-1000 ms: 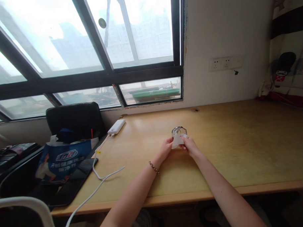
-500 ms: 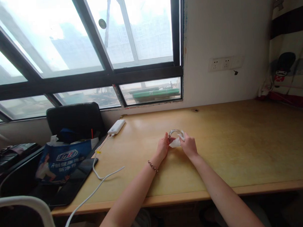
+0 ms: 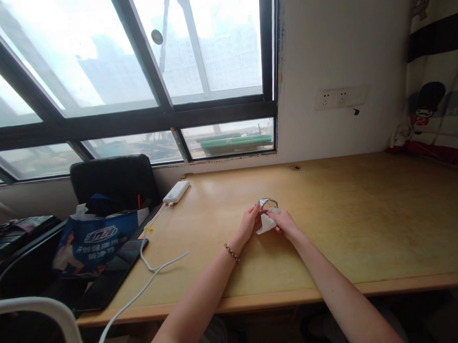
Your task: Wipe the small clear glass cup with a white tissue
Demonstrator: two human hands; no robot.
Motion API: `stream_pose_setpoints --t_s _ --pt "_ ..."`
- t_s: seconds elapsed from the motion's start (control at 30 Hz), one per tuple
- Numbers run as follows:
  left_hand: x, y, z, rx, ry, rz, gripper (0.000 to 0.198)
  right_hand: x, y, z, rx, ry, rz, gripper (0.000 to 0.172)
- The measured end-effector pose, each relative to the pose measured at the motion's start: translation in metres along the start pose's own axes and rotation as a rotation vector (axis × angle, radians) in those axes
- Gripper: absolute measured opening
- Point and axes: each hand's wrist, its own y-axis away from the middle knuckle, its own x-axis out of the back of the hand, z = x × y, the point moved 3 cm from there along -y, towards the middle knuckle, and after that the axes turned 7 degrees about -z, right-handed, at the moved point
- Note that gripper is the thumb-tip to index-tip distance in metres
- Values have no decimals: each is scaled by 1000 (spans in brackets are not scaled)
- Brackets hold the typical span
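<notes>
A shiny, round, glass-like object (image 3: pixel 268 202) is held just above the wooden desk, tilted, with its curved rim facing away from me. My left hand (image 3: pixel 250 222) grips its left side, fingers wrapped round it. On the right, my right hand (image 3: pixel 284 222) pinches a white tissue (image 3: pixel 266 224) against the near side of the object. The tissue hangs down between both hands. A beaded bracelet circles my left wrist. My fingers hide the lower part of the round object.
The wooden desk (image 3: pixel 365 212) spreads around my hands. A white power bank (image 3: pixel 176 192) with a white cable (image 3: pixel 157 270) lies at its left. Further left are a black tablet (image 3: pixel 111 275), a blue bag (image 3: pixel 99 241) and a black chair (image 3: pixel 114 180).
My right hand has moved a little left and down with the tissue, closer to my left hand. The round object has turned, and the tissue hangs slightly lower.
</notes>
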Motion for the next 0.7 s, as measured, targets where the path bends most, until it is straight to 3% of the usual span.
stream_pose_setpoints --t_s 0.13,0.23,0.33,0.47,0.6,0.7 --pt "9 0 2 23 -149 139 58 5 -1 -5 74 193 52 38" --pt "12 1 0 49 -213 154 59 8 -2 -7 123 243 23 32" --pt "13 0 -3 68 -201 111 64 6 -4 -4 102 182 -68 27" --pt "16 -4 -4 67 -90 119 72 7 -8 1 60 -61 48 31" --pt "11 -6 -6 -22 -232 127 42 11 -10 3 34 -292 156 29" --pt "0 -4 -12 -35 -463 4 25 14 -9 1 61 -336 203 29"
